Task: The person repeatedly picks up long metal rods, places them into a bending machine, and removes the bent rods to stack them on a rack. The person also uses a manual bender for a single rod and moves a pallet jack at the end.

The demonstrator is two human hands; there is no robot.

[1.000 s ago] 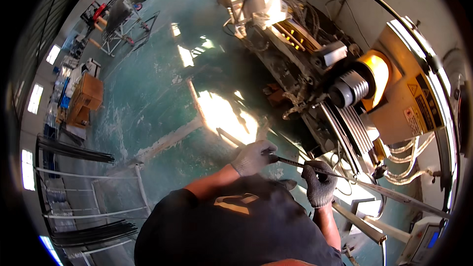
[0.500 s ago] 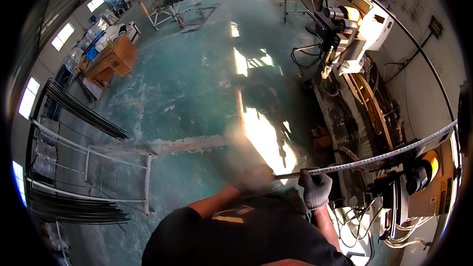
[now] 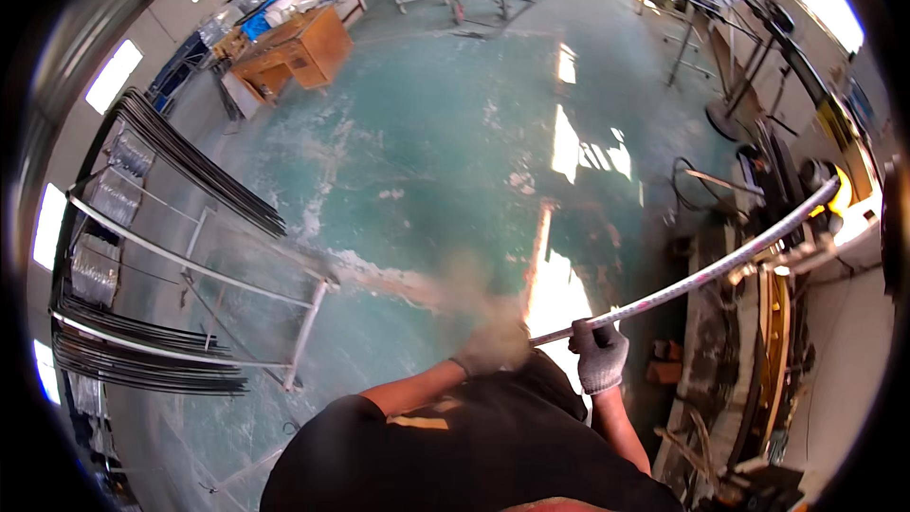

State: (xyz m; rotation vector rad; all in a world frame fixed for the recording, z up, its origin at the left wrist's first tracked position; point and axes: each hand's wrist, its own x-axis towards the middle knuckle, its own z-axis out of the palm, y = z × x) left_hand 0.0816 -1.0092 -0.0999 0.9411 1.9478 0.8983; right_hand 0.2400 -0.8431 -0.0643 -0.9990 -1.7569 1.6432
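Note:
A long pale measuring tape [image 3: 697,277] with dark and red marks runs out to the right, its blade bowed upward. My right hand [image 3: 601,357], in a grey glove, is closed on it, thumb and fingers pinching the blade. My left hand [image 3: 497,346], gloved too, is at the near end of the tape, in front of my body. A hazy blur covers this hand, so its fingers are hard to make out, but the tape runs into its grip. The tape's far end passes in front of the machinery on the right.
On the left a metal rack [image 3: 308,327] carries bundles of thin dark rods [image 3: 204,171]. A brown wooden desk [image 3: 318,49] stands farther back. Along the right runs a long machine bed [image 3: 706,360] with cables. Patches of sunlight lie on the worn green floor [image 3: 427,142].
My view has turned to the right, so the rack and desk sit farther right in the picture. Both hands remain at the tape, its blade now rising more steeply.

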